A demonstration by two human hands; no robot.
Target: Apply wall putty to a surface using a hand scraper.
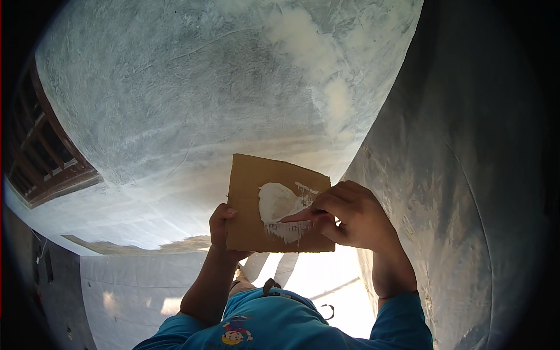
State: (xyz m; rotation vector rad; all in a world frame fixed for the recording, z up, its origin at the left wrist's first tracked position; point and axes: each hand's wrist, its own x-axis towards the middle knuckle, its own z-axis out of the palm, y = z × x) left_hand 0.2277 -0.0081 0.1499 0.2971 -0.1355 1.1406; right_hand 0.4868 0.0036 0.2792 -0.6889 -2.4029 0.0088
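Note:
A square of brown cardboard [245, 181] is held up in front of me, with a mound of white paste [277, 199] and thinner smears on its face. My left hand [221, 224] grips its left edge, thumb on the front and the other fingers hidden behind. Over the right side of the board, my right hand [350, 213] is closed on a flat pinkish scraper [296, 216]. The scraper's tip reaches the lower edge of the paste; its handle end is hidden in my fingers.
Ahead stands a grey plastered wall [192, 99] with pale patches at its upper right. A brown barred window [49, 140] is at the left. Another grey wall [443, 192] rises close on the right. Bright ground [344, 271] shows below the board.

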